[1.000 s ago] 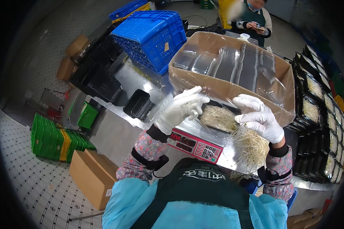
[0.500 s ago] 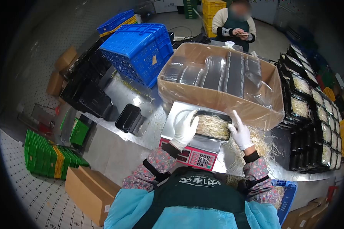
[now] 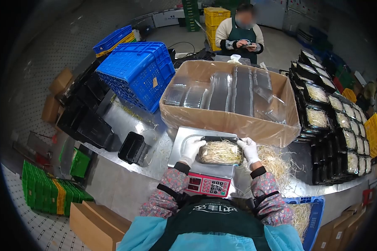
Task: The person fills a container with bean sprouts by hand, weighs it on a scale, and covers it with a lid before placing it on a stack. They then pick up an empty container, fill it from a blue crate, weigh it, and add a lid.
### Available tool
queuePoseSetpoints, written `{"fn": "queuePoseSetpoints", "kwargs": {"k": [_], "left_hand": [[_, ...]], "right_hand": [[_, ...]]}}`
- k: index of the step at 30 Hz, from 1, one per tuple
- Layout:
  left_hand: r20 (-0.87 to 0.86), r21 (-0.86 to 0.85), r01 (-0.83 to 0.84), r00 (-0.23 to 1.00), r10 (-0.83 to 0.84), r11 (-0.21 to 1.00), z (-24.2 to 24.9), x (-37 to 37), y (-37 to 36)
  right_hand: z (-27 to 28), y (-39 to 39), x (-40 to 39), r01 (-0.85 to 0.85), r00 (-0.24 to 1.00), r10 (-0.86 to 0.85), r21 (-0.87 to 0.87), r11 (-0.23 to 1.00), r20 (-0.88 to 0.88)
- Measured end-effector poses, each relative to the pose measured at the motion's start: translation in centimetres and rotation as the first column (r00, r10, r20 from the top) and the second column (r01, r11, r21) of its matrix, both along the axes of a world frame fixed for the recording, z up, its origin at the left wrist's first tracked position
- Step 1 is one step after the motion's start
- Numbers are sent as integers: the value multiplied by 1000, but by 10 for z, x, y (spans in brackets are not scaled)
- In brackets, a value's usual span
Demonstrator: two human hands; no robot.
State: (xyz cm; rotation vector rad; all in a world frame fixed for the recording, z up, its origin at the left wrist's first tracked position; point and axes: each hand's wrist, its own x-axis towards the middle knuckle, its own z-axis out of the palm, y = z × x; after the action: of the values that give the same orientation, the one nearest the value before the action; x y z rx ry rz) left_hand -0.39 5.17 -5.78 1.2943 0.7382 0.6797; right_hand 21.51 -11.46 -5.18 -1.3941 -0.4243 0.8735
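Observation:
A black plastic tray of bean sprouts [image 3: 221, 152] is over the metal pan of a red weighing scale [image 3: 207, 184]. My left hand [image 3: 192, 150], in a white glove, grips the tray's left end. At the opposite end, my right hand [image 3: 249, 150], gloved too, has its fingers on the upper right corner. A loose pile of bean sprouts [image 3: 277, 164] lies on the metal table just right of the scale. Left of the scale is a black tray stack [image 3: 132, 147] with nothing in it.
Behind the scale stands a cardboard box [image 3: 234, 125] of clear lids. A blue crate [image 3: 136, 71] is at left; stacked packed trays [image 3: 337, 138] fill the right. Below the table edge sits a blue basket [image 3: 316, 221] of sprouts. Across the table a person [image 3: 241, 37] holds a phone.
My right hand has closed in from an outstretched pose onto the tray's right end. My left hand has taken the left end. The camera view has shifted, so the scene sits lower and further left.

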Motion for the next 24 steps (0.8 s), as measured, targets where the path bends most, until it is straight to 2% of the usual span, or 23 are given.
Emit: {"fn": "queuePoseSetpoints", "kwargs": {"k": [1, 5, 8, 10, 11, 12, 14, 15, 16, 18, 20, 22, 24], "left_hand": [[90, -103, -39, 995, 48, 994, 3, 4, -5], [25, -192, -131, 990, 139, 973, 15, 10, -12], [70, -166, -59, 995, 71, 984, 9, 3, -15], [99, 29, -152, 984, 148, 988, 13, -2, -24], [34, -70, -112, 993, 114, 991, 16, -12, -26], [38, -72, -108, 993, 111, 992, 30, -21, -34], [-171, -241, -25, 985, -17, 970, 53, -43, -51], [-112, -382, 92, 983, -144, 920, 52, -53, -53], [-10, -438, 107, 992, -124, 892, 46, -55, -62], [166, -510, 115, 986, -33, 852, 34, -54, -69], [165, -476, 91, 986, -12, 875, 31, -52, -74], [171, -434, 68, 985, 8, 898, 39, -48, -74], [184, -409, -24, 977, 108, 912, 47, -45, -73]], "right_hand": [[-1, 2, -2, 41, 999, -42, 32, 999, 33], [0, 5, -5, 102, 992, -108, 82, 991, 73], [2, -4, -4, 66, 997, -67, 33, 997, 45], [20, -18, -9, 50, 998, -49, -24, 998, 50], [18, -31, -3, -29, 997, 37, -101, 994, 72], [20, -46, -2, -87, 996, 88, -111, 990, 7], [31, -67, -12, -233, 972, 234, -206, 950, -23], [44, -73, -21, -305, 949, 285, -156, 940, -139], [37, -73, -24, -297, 950, 275, -159, 942, -147], [23, -71, -31, -221, 937, 215, 11, 975, -275], [23, -70, -39, -166, 952, 157, -13, 986, -264], [42, -73, -47, -78, 968, 98, 93, 993, -231], [58, -73, -54, -43, 976, 68, 125, 991, -205]]}}
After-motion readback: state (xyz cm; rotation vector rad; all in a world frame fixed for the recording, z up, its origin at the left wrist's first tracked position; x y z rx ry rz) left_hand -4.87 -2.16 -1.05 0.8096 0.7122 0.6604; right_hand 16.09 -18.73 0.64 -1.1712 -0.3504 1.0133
